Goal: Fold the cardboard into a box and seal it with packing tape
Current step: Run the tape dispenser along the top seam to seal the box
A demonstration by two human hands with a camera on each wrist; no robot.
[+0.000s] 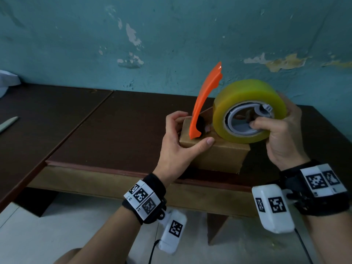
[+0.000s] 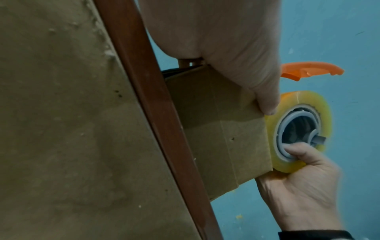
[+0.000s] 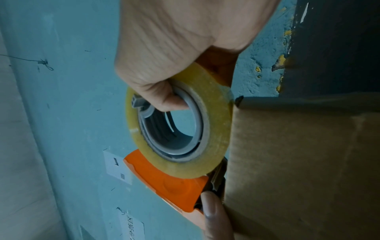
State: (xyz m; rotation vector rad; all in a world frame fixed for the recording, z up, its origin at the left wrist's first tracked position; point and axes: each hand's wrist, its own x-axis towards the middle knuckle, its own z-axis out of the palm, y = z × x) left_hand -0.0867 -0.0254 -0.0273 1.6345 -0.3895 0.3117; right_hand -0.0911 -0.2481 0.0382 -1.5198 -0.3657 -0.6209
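Observation:
A small brown cardboard box (image 1: 219,155) (image 2: 218,129) (image 3: 298,162) stands near the front edge of the dark table (image 1: 114,130). My left hand (image 1: 181,136) grips its left end, the thumb (image 3: 213,216) lying along the near top edge and the fingers curled over the far side. My right hand (image 1: 280,130) (image 2: 304,194) holds a tape dispenser: a yellow tape roll (image 1: 247,109) (image 2: 298,129) (image 3: 216,121) on a grey hub, with an orange guard (image 1: 204,103) (image 3: 164,178) sticking up. The thumb hooks into the hub and the fingers wrap the roll's outside. The roll rests on the box top.
A pale flat blade-like tool (image 1: 8,123) lies at the table's far left. Something white (image 1: 7,79) sits at the back left. A peeling teal wall (image 1: 171,35) stands close behind. The table's front edge (image 1: 133,170) runs just below the box.

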